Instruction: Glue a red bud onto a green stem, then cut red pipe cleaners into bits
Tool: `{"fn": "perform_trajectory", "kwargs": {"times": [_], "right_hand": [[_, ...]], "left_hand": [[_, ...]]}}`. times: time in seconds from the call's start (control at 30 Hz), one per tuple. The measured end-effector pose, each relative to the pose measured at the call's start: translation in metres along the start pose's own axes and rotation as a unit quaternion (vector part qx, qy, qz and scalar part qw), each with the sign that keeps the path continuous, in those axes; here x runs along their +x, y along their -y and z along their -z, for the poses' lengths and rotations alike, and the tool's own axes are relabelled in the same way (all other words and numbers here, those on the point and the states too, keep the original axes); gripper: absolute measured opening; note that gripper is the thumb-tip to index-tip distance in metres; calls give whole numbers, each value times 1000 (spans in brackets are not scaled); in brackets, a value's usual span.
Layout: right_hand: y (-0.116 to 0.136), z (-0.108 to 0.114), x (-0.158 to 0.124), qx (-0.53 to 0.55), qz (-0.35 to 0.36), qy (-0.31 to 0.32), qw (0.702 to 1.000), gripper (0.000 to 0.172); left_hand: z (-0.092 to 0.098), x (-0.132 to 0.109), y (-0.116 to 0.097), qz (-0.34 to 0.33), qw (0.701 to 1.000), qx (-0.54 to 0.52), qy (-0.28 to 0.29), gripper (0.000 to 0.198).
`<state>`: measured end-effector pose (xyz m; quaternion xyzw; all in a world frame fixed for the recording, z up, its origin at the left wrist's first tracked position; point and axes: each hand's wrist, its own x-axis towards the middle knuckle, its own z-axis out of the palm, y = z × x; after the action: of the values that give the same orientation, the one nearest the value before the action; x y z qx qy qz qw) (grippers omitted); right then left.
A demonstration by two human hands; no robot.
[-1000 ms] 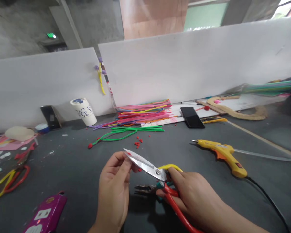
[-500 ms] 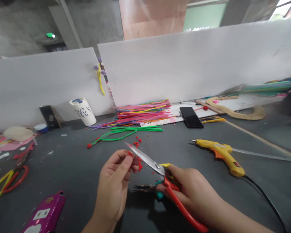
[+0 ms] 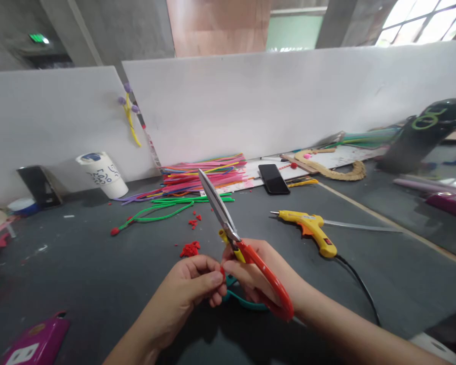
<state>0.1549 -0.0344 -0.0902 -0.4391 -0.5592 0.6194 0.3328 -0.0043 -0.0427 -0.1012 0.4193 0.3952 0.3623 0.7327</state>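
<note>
My left hand [image 3: 197, 284] is closed in a pinch on a small red fuzzy piece [image 3: 223, 272], mostly covered by the fingertips. Close beside it, my right hand [image 3: 262, 274] grips a pair of scissors [image 3: 216, 205] with red and yellow handles. The blades point up and away from me, nearly together. The right thumb and fingertip reach the red piece as well. Behind the hands lies a small heap of red clippings [image 3: 190, 249], with more red bits [image 3: 193, 222] further back. Teal-handled pliers [image 3: 247, 303] rest under the right hand, partly hidden.
A yellow glue gun [image 3: 307, 228] with a trailing cord lies on the right. Toward the back are green stems [image 3: 163, 217], a bundle of coloured pipe cleaners [image 3: 201, 177], a phone [image 3: 273, 179] and a white cup [image 3: 104, 175]. A purple power strip [image 3: 38, 339] is front left.
The scissors have swung from pointing left to pointing upward, away from the red piece. My hands have come together at the piece. The view has turned right.
</note>
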Motion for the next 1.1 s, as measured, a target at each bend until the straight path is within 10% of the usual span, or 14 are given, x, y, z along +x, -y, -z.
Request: {"fn": "perform_trajectory", "kwargs": {"times": [0.43,0.8,1.1], "right_hand": [[-5,-2,3,-99,48,-33,993,8],[-7,1,3,-137,62,-23,988,10],[-6,12,-6,-426,93,-51,899,31]], "left_hand": [[1,1,-1,-85,967,200,-130,8],[0,3,3,-82,970,188,-130,10],[10,-3,-16,-198,951,74,-226,4]]}}
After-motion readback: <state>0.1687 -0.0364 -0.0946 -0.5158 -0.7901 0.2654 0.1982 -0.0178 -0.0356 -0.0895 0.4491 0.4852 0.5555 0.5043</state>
